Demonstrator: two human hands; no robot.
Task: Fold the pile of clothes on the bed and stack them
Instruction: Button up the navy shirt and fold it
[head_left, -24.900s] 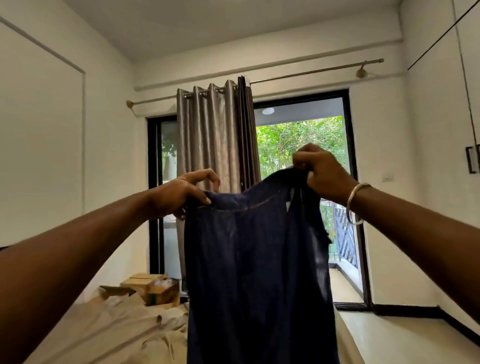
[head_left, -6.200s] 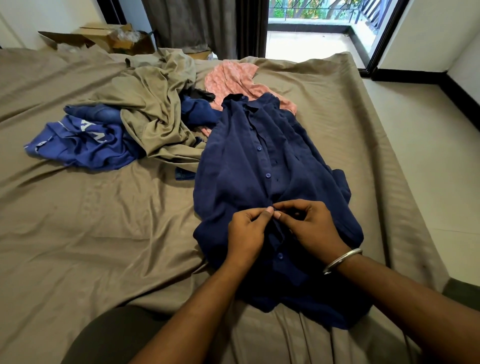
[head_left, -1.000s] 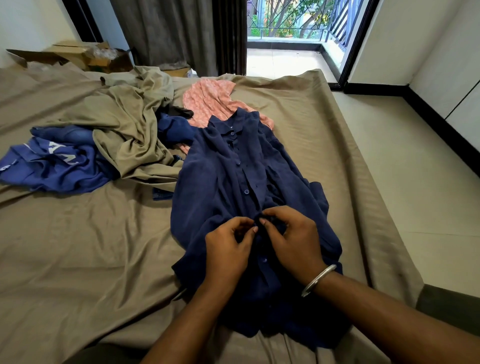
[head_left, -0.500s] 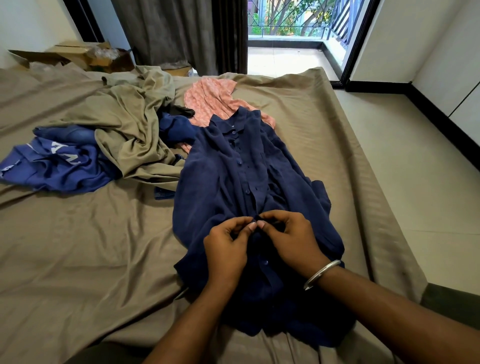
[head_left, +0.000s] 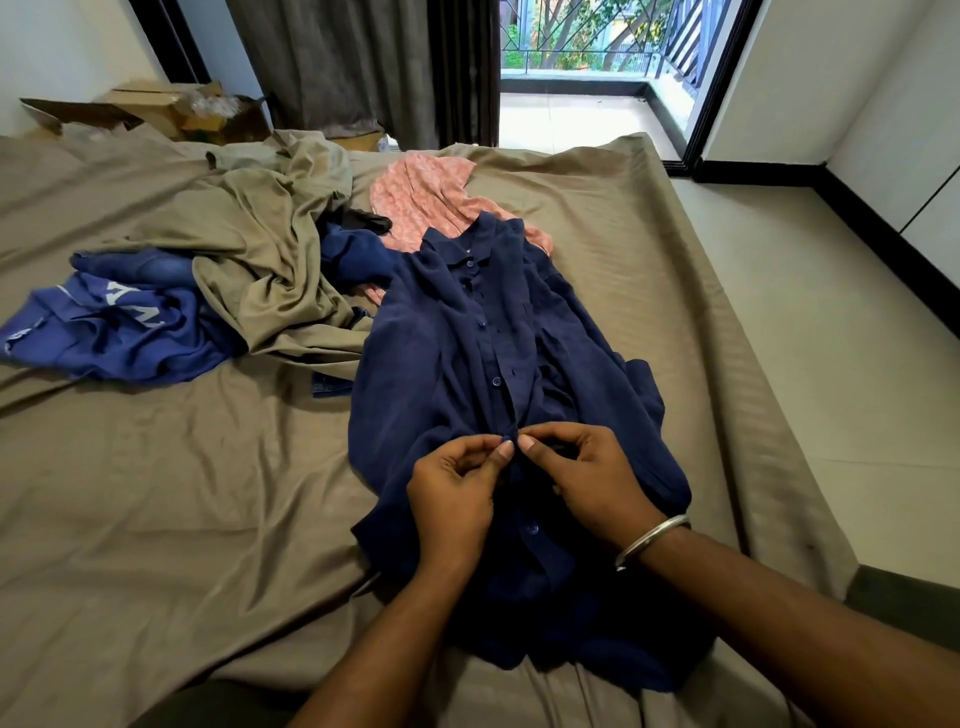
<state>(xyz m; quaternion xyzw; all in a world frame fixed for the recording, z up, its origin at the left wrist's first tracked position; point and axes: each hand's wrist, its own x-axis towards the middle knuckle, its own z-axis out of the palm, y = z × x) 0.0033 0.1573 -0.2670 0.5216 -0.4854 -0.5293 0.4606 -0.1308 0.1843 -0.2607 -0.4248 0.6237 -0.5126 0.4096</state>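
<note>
Hands L (head_left: 457, 499) / R (head_left: 587, 478) pinch navy shirt (head_left: 441, 364) placket | pile (head_left: 260, 270) left, touching

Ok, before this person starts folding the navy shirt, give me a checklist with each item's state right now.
1. Navy shirt lies front up on the bed: ok.
2. Upper buttons closed: ok.
3. Placket under the left hand and right hand, both pinching it: cannot tell if fastened.
4. Lower button near the hem fastened: cannot tell.
5. Shirt smoothed flat: not ok, bunched at its right side.
6. Collar clear of the pink garment: not ok, it overlaps it.
</note>
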